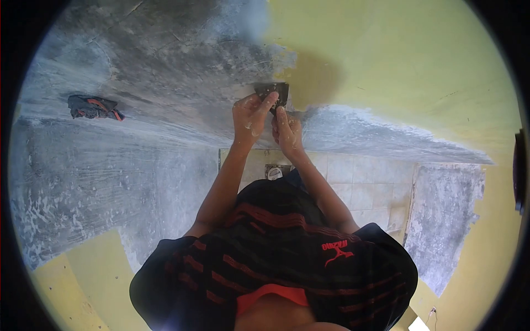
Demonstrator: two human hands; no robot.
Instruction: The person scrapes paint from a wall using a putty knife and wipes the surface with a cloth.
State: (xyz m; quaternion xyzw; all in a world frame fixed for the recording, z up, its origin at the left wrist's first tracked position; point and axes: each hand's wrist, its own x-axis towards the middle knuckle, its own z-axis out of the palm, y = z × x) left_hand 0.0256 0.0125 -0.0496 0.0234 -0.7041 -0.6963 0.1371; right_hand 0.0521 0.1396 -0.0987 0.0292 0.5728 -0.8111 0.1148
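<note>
A dark flat-bladed scraper (280, 90) is held up against the wall, where bare grey plaster meets yellow-green paint. My left hand (252, 117) is closed on it, thumb and fingers pressed on the blade. Just below and to the right, my right hand (288, 131) grips its lower end, which my fingers mostly hide. Pale specks cling to both hands and to the blade. Around the blade the paint edge (284, 58) is ragged and patchy.
A dark cloth with orange stripes (95, 107) is against the grey wall at left. Pale floor tiles (361, 171) show below my arms, with a small white object (274, 173) near my body. A dark object (519, 171) is on the right wall.
</note>
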